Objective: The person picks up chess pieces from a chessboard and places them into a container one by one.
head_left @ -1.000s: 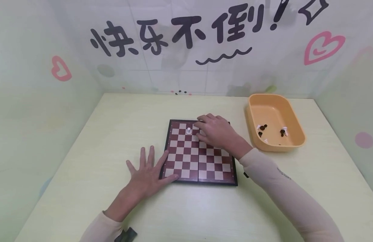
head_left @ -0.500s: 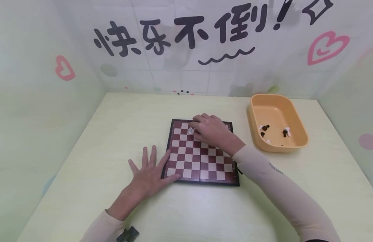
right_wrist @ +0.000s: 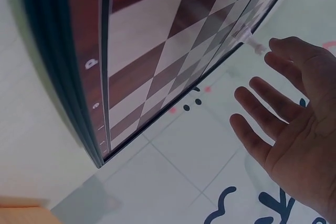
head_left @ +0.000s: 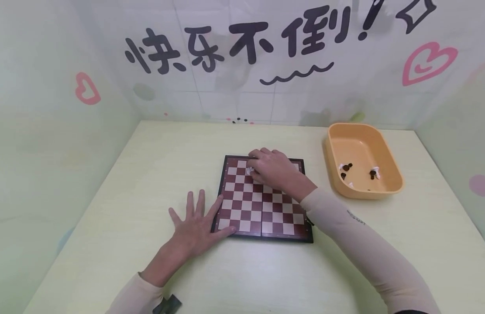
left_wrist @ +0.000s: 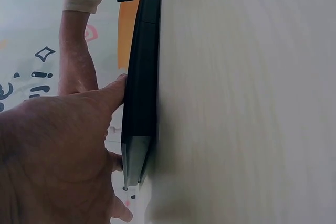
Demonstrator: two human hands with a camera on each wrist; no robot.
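A red-and-white chessboard [head_left: 245, 205] with a dark frame lies unfolded on the table. Its far left part bears one small white chess piece [head_left: 249, 171], standing upright. My right hand [head_left: 275, 169] is over the board's far side, thumb and index fingertips close around the piece's top. The right wrist view has a slight gap between those fingertips and the white piece [right_wrist: 253, 42]; the other fingers are loosely bent. Spread flat at the near left corner, my left hand [head_left: 195, 233] touches the board's edge with thumb and index finger. The left wrist view shows the board's dark side [left_wrist: 142, 66].
An orange tray [head_left: 364, 192] stands right of the board, with several black and white chess pieces [head_left: 346, 167] lying in it. The pale table [head_left: 167, 152] ends at a back wall with printed lettering [head_left: 248, 39] and has side walls left and right.
My right hand has moved left over the board until its thumb and index finger reach the white piece. My left hand stays at the board's corner. The whole head view has shifted slightly.
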